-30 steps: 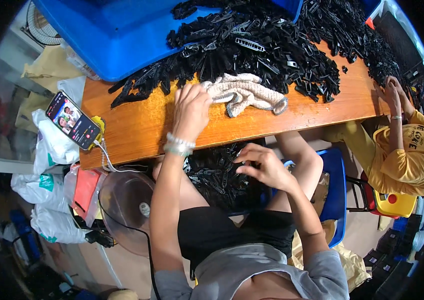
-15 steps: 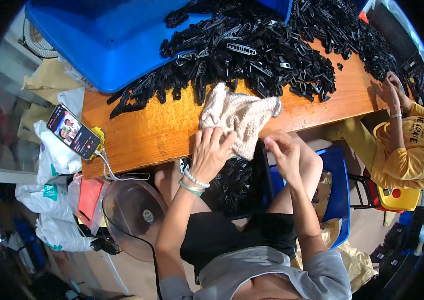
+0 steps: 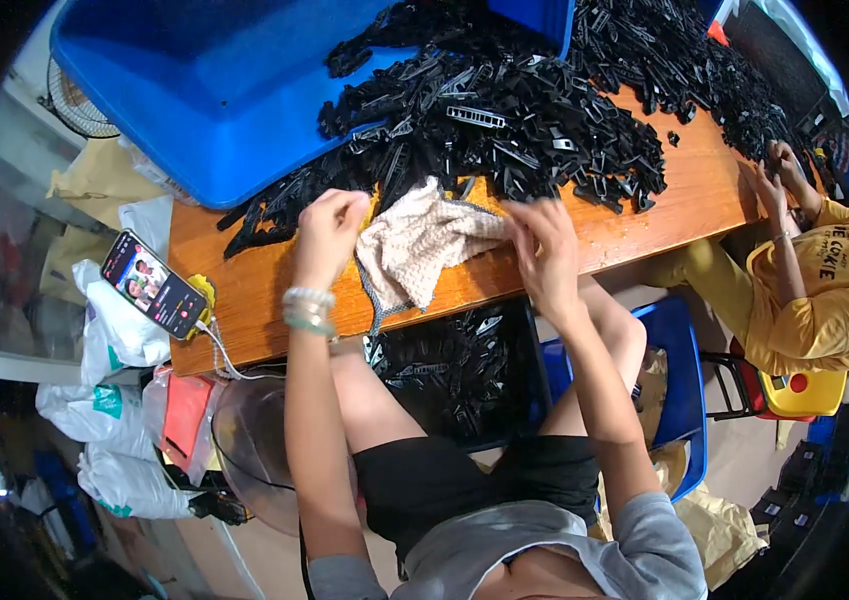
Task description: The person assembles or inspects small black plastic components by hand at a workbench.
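A cream, waffle-textured cloth with a dark edge lies partly bunched at the table's near edge. One grey-edged corner hangs over the front. At its left side my left hand is raised above the table, fingers curled together; whether anything is between them is hidden. My right hand is at the cloth's right end, its fingers bent and blurred. I cannot tell whether they grip the cloth or only touch it. Beyond both hands a large heap of black plastic parts spreads over the wooden table.
A big blue tub lies tipped at the back left. A dark bin of black parts stands between my knees, a blue crate to its right. At the left stands a lit phone on a cable. A co-worker sits far right.
The cloth has shifted left and is spread wider. My left hand has moved left and up, off the cloth. My right hand has risen to the cloth's right end.
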The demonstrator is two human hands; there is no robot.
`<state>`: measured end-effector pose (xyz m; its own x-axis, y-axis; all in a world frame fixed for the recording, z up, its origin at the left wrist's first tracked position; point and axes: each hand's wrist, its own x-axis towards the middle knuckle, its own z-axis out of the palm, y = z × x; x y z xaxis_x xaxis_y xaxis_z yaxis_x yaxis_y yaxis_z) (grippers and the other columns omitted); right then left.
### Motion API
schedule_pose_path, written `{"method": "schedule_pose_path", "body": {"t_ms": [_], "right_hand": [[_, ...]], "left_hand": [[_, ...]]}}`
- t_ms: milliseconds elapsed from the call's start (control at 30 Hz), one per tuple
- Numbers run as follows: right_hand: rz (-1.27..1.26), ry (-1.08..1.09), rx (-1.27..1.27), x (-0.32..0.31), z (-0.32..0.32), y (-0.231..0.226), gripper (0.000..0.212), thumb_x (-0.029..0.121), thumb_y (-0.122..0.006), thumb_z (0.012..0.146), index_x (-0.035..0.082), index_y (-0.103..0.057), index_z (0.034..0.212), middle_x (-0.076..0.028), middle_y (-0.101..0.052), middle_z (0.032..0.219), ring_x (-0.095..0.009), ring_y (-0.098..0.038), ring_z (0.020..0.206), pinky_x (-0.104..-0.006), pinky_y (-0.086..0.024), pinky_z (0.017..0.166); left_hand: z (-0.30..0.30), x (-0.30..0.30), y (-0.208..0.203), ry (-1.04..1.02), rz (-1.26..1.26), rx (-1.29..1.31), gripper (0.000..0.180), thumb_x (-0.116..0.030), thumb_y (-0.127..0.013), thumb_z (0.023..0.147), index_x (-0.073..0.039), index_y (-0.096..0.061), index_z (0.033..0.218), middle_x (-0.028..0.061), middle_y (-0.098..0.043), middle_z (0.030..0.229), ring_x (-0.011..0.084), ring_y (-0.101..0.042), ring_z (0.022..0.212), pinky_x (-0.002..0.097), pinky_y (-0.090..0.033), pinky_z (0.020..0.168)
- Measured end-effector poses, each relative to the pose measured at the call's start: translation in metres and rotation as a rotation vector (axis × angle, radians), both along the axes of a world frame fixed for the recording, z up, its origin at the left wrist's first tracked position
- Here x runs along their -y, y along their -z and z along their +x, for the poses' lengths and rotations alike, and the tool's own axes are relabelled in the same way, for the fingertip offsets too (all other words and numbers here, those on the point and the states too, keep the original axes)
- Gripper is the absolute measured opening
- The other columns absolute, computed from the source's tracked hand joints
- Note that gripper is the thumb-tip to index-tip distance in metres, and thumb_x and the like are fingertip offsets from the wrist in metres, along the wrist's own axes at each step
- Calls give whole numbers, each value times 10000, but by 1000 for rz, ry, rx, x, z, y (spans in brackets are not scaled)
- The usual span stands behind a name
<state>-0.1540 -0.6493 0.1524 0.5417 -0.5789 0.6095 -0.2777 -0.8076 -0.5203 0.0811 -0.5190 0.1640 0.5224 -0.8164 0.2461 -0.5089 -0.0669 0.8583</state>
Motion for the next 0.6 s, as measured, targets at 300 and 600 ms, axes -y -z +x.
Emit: {"method": "schedule_pose_path", "body": {"t_ms": [300,600], "right_hand": [[-219,-101,-330,51,54,15,248,41,-619,736,88,-701,965,-89,-603,905,-286,-612,862,-376,-510,752],[-206,-94,-54,20,55,13,325,44,-687,723,63,-649,1045,-118,-603,994,-302,-552,947,-384,-446,817]], "left_hand": [[10,42,32,-171,280,49,219,-185,-735,801,22,-723,870,95,-686,696,152,-595,568,297,-469,564],[15,-78,13,-88,-93,-786,279,-234,-602,925,36,-630,989,69,-632,726,38,-447,481,175,-307,427]]}}
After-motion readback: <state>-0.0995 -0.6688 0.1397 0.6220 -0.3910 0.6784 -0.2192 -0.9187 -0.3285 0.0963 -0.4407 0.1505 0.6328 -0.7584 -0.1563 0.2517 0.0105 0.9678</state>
